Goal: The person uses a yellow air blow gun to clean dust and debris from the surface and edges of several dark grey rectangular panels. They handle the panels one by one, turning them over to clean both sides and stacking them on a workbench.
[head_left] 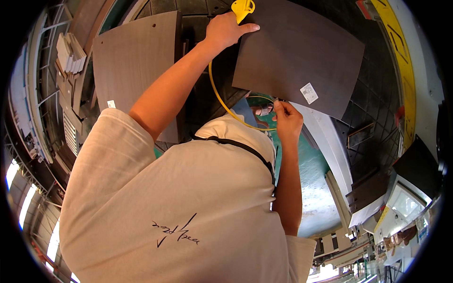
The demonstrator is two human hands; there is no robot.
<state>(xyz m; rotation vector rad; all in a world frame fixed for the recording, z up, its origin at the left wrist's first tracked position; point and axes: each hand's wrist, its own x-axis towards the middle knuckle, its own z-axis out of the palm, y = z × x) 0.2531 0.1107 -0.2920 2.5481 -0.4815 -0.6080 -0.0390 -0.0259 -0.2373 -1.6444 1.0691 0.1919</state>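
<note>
Yellow tool point(242, 9) in left grip point(225, 31), dark panel point(297, 52) alongside

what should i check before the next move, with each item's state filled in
1. Left hand at the yellow tool: ok.
2. Tool held firmly: cannot tell, most of the fingers are hidden.
3. Right hand gripping the yellow line: cannot tell at the fingertips.
4. Yellow line straight: not ok, it bows in front of the shirt.
5. White label on the dark panel uncovered: ok.
6. Dark panel supported underneath: cannot tell.
</note>
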